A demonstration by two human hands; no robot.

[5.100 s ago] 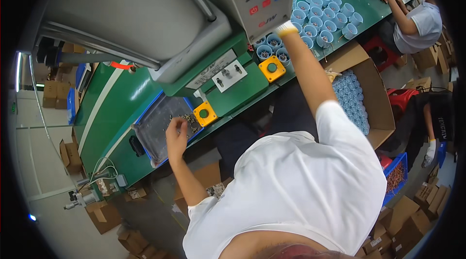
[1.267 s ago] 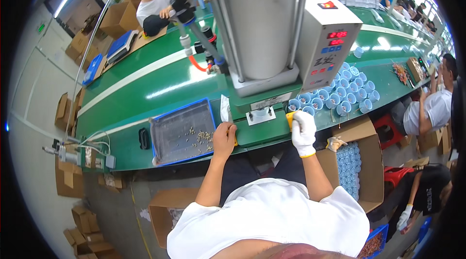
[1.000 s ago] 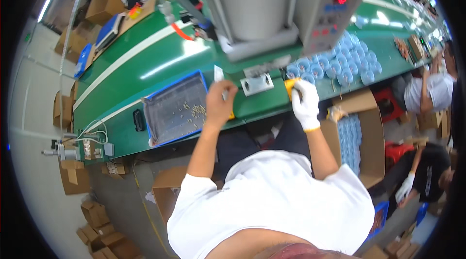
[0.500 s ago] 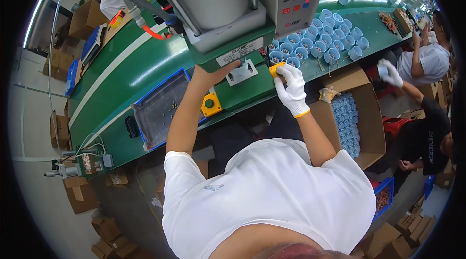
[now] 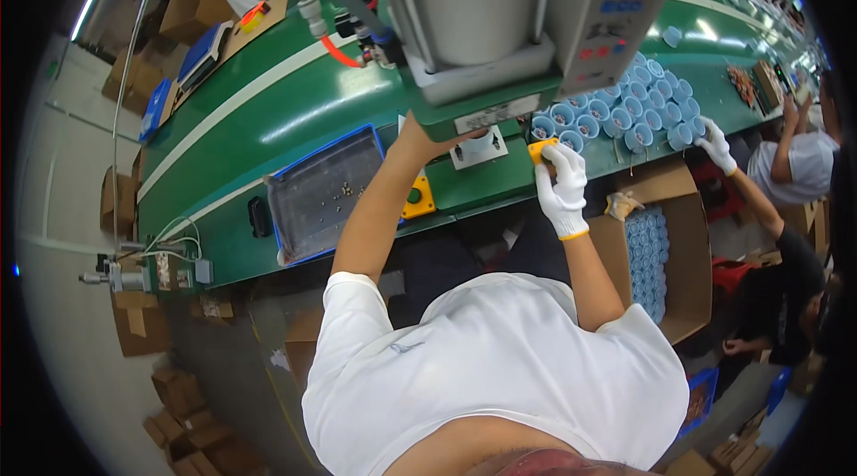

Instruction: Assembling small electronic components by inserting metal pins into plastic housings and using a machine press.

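A bench press point(image 5: 482, 39) with a grey cylinder and a green head stands in front of me. My left hand point(image 5: 425, 140), bare, reaches beneath the head at a pale metal fixture plate point(image 5: 479, 149); its fingers are hidden there. White-gloved, my right hand point(image 5: 562, 187) is curled over a yellow button box point(image 5: 542, 151) at the bench edge, thumb and fingers against it. By my left forearm sits another yellow box with a green button point(image 5: 416, 198). Left of that forearm, a blue-rimmed tray point(image 5: 308, 208) has small metallic pieces scattered in it.
Many blue cups point(image 5: 638, 110) with small contents crowd the green bench point(image 5: 223, 173) at right. Below them, an open carton point(image 5: 692, 244) contains stacked blue cups. A co-worker's gloved hand point(image 5: 715, 148) is by the standing cups. Cardboard boxes point(image 5: 183, 396) lie on the floor at left.
My view has shifted, so the bench and press sit further right. Both my hands keep their places. The co-worker's gloved hand, earlier holding a blue cup over the carton's side, is now at the standing cups.
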